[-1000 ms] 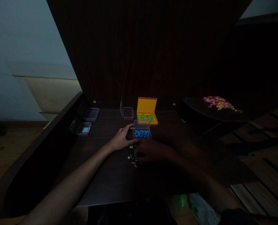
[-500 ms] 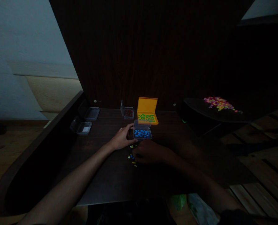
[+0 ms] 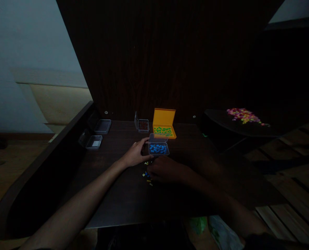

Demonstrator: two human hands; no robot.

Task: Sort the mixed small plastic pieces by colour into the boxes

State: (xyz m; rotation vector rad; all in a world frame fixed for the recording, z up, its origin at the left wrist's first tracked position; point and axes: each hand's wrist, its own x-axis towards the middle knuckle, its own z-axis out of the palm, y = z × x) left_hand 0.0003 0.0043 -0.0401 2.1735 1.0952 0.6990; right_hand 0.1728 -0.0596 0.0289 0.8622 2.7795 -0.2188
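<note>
A clear plastic box point(image 3: 158, 154) stands with its lid raised, holding many small blue pieces point(image 3: 158, 148). Its left side is gripped by my left hand point(image 3: 135, 154), the fingers at the far corner and the thumb at the near one. Just in front of the box, my right hand point(image 3: 165, 169) is lowered over a small scatter of yellow and blue pieces point(image 3: 148, 181) on the dark wooden table point(image 3: 118, 201). Its fingers are bent together and pointing down among them. Deep shadow hides the fingertips and whatever they hold.
Behind stands an open yellow box point(image 3: 164, 116) with green pieces. A small clear box point(image 3: 143, 130) holds dark red pieces. Two more clear boxes, a far one point(image 3: 102, 126) and a nearer one point(image 3: 94, 142), sit at the left panel. Colourful pieces point(image 3: 244, 115) lie on the right-hand surface.
Hardly anything differs. My right hand stays over the scattered pieces with a very slight shift, and my left hand keeps its place at the box.
</note>
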